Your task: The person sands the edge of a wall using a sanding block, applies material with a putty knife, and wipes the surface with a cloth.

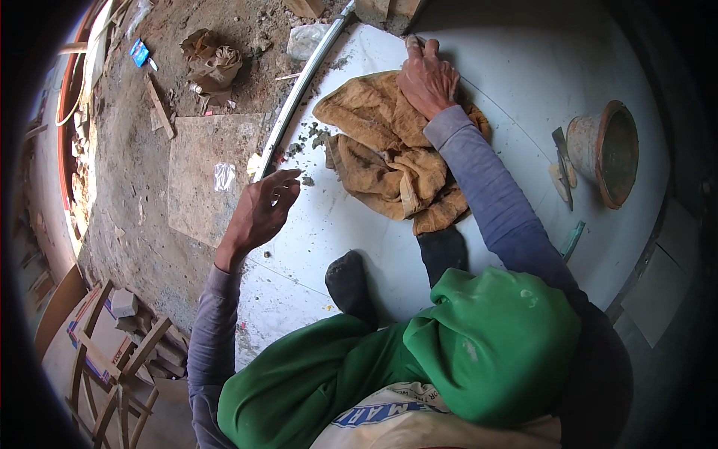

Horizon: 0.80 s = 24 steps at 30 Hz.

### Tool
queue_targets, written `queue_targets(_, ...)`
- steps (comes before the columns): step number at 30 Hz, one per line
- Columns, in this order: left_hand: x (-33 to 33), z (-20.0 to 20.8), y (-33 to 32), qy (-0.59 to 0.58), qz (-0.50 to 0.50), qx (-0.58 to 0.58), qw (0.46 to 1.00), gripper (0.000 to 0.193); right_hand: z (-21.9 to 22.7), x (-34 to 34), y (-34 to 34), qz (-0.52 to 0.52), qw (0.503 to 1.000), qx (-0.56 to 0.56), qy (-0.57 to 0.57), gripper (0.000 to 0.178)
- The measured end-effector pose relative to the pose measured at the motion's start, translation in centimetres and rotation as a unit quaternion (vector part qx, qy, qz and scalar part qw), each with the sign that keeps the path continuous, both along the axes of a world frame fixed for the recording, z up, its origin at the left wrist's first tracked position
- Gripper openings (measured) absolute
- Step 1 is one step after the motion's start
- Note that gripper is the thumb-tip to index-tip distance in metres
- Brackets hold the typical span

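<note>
My right hand reaches forward with fingers extended and partly bent; I cannot tell whether the fingertips grip anything. The brown cloth lies beneath and nearer to me than this hand, on the smooth white tiles. It is soft, thick and bunched into irregular folds, probably so placed to remain within reach. My left hand is half curled, with no object visible in its grasp; it hovers or rests near the close end of the straight, rigid metal strip. Crumbly grey mortar bits lie between this hand and the cloth. Right of my right hand, a round, stained bucket and a slim trowel sit together, presumably to keep them clear of the cloth.
</note>
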<state>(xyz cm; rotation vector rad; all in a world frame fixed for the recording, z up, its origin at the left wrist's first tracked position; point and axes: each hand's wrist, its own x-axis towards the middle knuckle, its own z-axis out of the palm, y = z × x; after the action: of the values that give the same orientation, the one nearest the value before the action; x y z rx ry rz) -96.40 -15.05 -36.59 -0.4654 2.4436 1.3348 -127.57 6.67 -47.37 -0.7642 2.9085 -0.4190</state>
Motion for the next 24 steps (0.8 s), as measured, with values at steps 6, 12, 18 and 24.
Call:
queue_targets(6,1.0,-1.1,0.2,0.005,0.001,0.009,1.000,0.034,-1.0,0.1,1.1,-0.022,0.997,-0.016,0.072,0.043)
queue_targets(12,1.0,-1.0,-0.3,0.011,-0.024,-0.021,0.999,0.031,0.5,1.2,4.4,0.022,0.998,-0.038,0.046,0.041)
queue_targets(18,0.3,-1.0,-0.7,-0.024,0.010,-0.008,1.000,0.030,-0.3,4.4,3.5,0.168,0.982,-0.087,0.009,0.048)
queue_targets(24,-5.5,-0.4,0.9,0.036,-0.060,-0.004,0.998,0.030,-0.5,2.0,4.9,0.009,0.993,-0.098,0.071,0.045)
